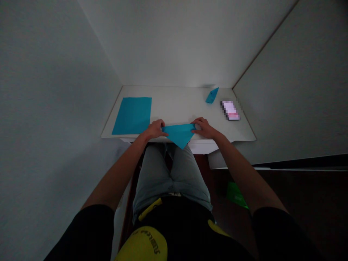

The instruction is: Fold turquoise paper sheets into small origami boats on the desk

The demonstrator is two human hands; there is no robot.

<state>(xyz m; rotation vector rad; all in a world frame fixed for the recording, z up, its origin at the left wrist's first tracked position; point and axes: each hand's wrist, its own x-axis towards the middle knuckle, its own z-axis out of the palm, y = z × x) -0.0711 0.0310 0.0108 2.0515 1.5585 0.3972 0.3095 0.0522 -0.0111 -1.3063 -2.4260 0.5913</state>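
Note:
A blue sheet of paper folded into a triangle (179, 135) is stretched between my two hands at the front edge of the white table. Its point hangs down toward my lap, past the edge. My left hand (157, 129) pinches the left corner between thumb and fingers. On the other side, my right hand (203, 128) grips the right corner the same way. Left of my left hand lies a flat blue sheet of paper (133, 116). Toward the back right stands a small folded blue paper boat (212, 95).
A phone (230, 110) with a lit, blurred-out screen lies at the right of the white table (174, 105). Walls close in the table at the left, back and right. On the dark floor at the lower right is a green object (236, 194), which I cannot make out.

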